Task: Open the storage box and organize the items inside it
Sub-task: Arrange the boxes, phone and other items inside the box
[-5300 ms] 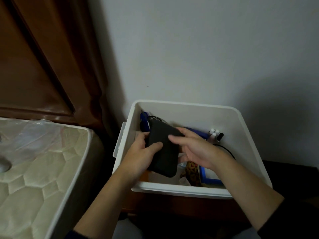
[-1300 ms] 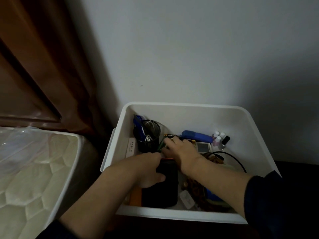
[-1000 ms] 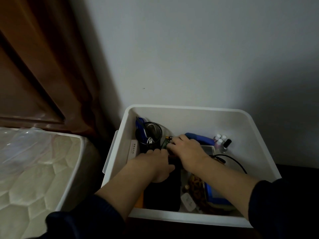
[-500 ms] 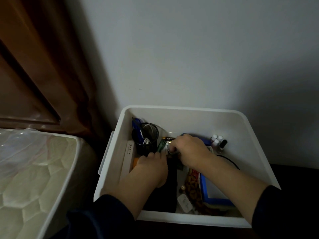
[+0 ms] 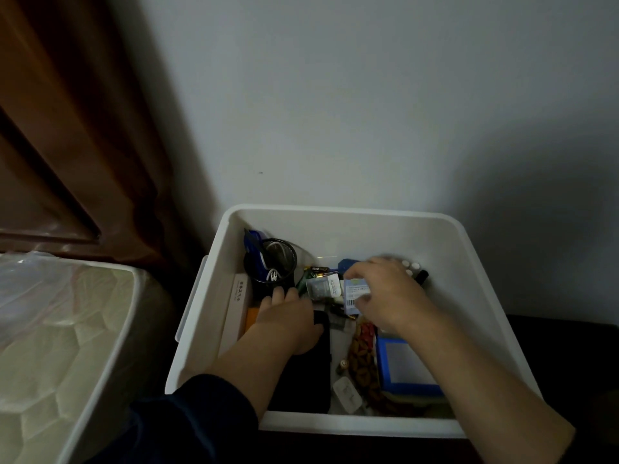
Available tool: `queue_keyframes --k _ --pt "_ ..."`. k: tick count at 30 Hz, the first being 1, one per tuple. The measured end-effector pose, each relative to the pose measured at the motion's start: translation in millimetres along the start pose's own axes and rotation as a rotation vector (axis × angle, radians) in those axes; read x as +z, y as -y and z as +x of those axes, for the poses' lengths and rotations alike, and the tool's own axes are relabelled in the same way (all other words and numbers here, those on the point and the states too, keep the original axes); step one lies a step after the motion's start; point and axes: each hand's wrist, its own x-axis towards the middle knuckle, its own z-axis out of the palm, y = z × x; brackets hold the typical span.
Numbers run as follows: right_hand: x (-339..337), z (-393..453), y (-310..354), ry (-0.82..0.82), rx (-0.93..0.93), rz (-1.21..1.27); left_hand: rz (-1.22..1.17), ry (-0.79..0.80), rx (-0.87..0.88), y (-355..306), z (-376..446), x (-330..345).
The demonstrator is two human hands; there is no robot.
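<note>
Both hands reach into the cluttered storage box [image 5: 445, 249]: right hand [image 5: 385, 296] fingers pinching a small packet [image 5: 355, 291], left hand [image 5: 284, 316] fingers' state unclear.

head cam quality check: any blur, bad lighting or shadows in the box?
Head view: dim overall, with a broad shadow on the wall at right; right hand motion-blurred at the fingers; left hand sharper; the black pouch loses detail in the dark; storage box rim bows slightly from the wide-angle lens.
</note>
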Motion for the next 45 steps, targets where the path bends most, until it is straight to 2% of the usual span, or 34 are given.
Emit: queue_keyframes --k 8,15,24,39,42,45 --pt "15 11 5 0.11 0.073 -0.054 -0.114 0.014 -0.001 -17 14 3" --pt "17 14 1 0.028 0.13 0.035 -0.286 -0.063 -0.097 -17 21 6" --pt "15 15 1 -0.001 0.152 0.068 -0.278 -0.051 -0.121 -25 23 10" --pt "13 16 0 -0.008 0.128 0.103 -0.408 0.02 -0.061 -29 -6 -7" --pt "12 17 1 -0.04 0.082 0.154 -0.343 0.005 -0.077 -15 -31 -22" --pt "13 18 3 -0.023 0.022 0.228 -0.341 -0.069 -0.011 9 -59 -32"
